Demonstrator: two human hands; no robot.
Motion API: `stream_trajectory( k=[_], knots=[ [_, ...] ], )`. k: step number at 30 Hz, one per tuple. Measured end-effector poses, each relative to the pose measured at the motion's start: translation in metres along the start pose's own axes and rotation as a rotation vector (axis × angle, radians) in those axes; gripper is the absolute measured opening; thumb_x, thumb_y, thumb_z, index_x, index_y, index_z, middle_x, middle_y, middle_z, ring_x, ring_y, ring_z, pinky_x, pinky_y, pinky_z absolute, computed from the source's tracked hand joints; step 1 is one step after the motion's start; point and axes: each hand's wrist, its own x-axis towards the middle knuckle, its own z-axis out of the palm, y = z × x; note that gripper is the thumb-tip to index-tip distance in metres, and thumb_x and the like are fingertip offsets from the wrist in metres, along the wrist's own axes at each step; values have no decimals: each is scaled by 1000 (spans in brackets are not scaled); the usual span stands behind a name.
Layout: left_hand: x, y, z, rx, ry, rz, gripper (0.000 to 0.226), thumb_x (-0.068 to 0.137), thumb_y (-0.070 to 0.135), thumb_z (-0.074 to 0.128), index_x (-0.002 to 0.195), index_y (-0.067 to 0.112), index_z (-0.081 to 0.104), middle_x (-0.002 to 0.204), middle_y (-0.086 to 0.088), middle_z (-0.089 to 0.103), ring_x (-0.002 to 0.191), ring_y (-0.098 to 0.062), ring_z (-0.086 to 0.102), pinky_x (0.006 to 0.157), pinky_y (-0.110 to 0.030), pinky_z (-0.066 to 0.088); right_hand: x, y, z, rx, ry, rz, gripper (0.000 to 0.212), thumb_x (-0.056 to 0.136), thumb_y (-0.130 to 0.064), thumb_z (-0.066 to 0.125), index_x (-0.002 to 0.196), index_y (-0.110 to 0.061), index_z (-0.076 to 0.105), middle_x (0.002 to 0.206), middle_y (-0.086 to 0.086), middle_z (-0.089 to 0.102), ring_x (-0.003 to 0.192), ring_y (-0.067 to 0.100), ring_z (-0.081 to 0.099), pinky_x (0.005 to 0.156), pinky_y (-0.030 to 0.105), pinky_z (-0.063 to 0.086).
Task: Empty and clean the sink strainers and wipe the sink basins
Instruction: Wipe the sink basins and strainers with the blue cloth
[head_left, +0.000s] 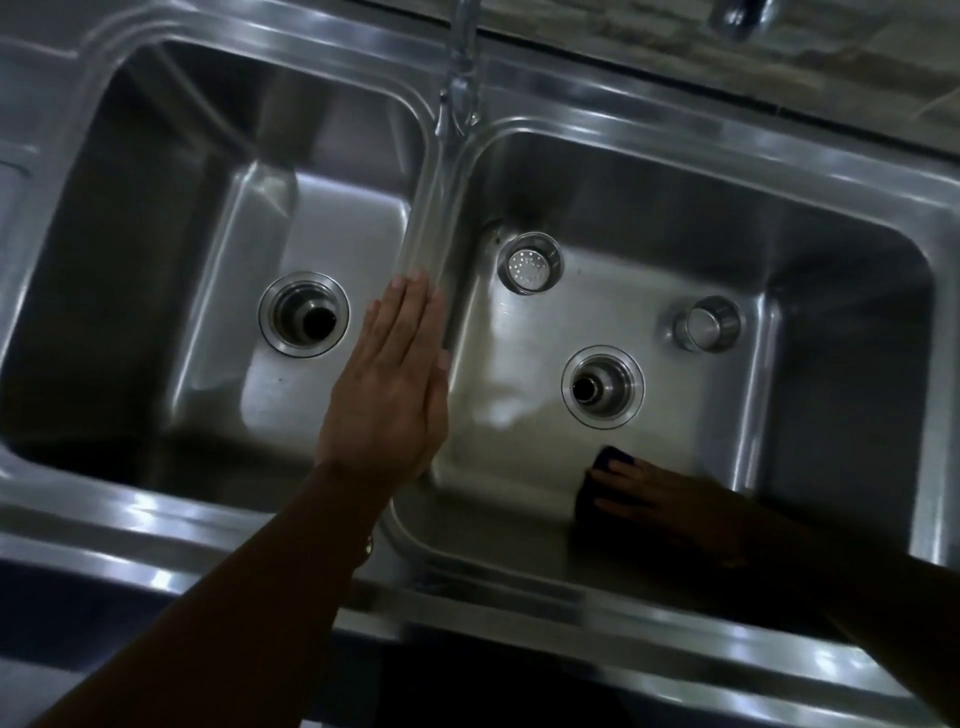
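A steel double sink fills the view. My left hand (395, 374) lies flat, fingers together, on the divider (423, 218) between the basins. My right hand (670, 499) presses a dark blue cloth (605, 475) against the floor of the right basin (831, 291) near its front wall. In that basin one strainer (530, 262) stands upright with its holes showing, and a second strainer (709, 323) lies on its side. Both drains, left (304, 314) and right (602, 387), are open holes. The left basin (156, 208) holds nothing else.
A faucet spout (462, 62) hangs over the divider at the back, and a second metal fitting (735, 18) shows at the top right. A stone-patterned wall or counter strip (779, 67) runs behind the sink. The steel rim (208, 525) borders the front.
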Motion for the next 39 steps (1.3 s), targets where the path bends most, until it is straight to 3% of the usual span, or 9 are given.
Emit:
stream_trajectory(
  k=[3, 8, 14, 18, 21, 26, 31, 35, 39],
  knots=[
    [0, 0, 0, 13, 2, 6, 54, 100, 12, 41, 150, -4, 35, 161, -21, 29, 153, -35, 22, 122, -54, 26, 4, -2, -1, -62, 18, -23, 54, 109, -33, 35, 160, -24, 23, 168, 12, 16, 155, 39, 16, 118, 57, 33],
    [-2, -1, 2, 21, -10, -11, 54, 101, 14, 39, 152, -3, 32, 163, -20, 26, 154, -33, 18, 123, -53, 24, 111, -45, -22, -65, 148, -113, 61, 100, -25, 51, 158, -19, 32, 168, 13, 18, 156, 36, 6, 127, 42, 9],
    [0, -1, 5, 49, -13, -7, 53, 103, 19, 36, 152, -2, 33, 163, -19, 26, 155, -32, 18, 125, -50, 21, 206, -76, -76, 130, 422, 525, 74, 97, -9, 54, 161, -13, 16, 168, 20, 4, 155, 42, 6, 124, 45, 17],
    [-1, -3, 2, 54, -28, -2, 56, 102, 23, 32, 153, -1, 30, 164, -19, 24, 155, -31, 16, 128, -46, 15, 205, -90, -82, 86, 323, 576, 79, 98, -7, 48, 161, -11, 1, 167, 22, -11, 155, 44, -8, 128, 48, 6],
    [-2, -1, 0, 135, -71, 38, 59, 101, 19, 37, 155, -1, 24, 165, -20, 18, 156, -33, 12, 128, -47, 12, 163, -106, -74, 86, 182, 445, 63, 106, -11, 36, 162, -20, 9, 168, 18, -9, 156, 39, -5, 124, 46, 17],
    [-4, 10, -8, 299, -151, 50, 61, 101, 19, 37, 157, -1, 20, 166, -23, 13, 156, -36, 9, 127, -50, 11, 82, -112, -89, 231, 4, 557, 71, 92, -14, 65, 155, -25, 35, 166, 8, 13, 146, 33, 35, 113, 42, 40],
    [-18, 39, -10, 371, -280, 459, 66, 84, 22, 63, 146, 6, 48, 155, -17, 43, 146, -36, 39, 119, -57, 32, 38, -143, -111, 500, 449, 769, 64, 74, -21, 85, 127, -19, 49, 142, 7, 28, 107, 27, 62, 93, 34, 57],
    [-27, 76, -5, 232, -379, 602, 69, 79, 34, 70, 140, 7, 55, 146, -14, 55, 137, -34, 51, 116, -51, 39, 18, -168, -135, 623, 786, 719, 53, 61, -19, 87, 107, -21, 60, 111, -1, 55, 93, 11, 58, 81, 24, 49],
    [-14, 111, -7, 89, -409, 599, 45, 77, 23, 75, 120, 10, 69, 110, -11, 73, 103, -32, 69, 107, -42, 43, -12, -185, -146, 868, 966, 695, 46, 63, -17, 87, 107, -20, 72, 97, -5, 73, 87, 7, 69, 79, 25, 59]
  ],
)
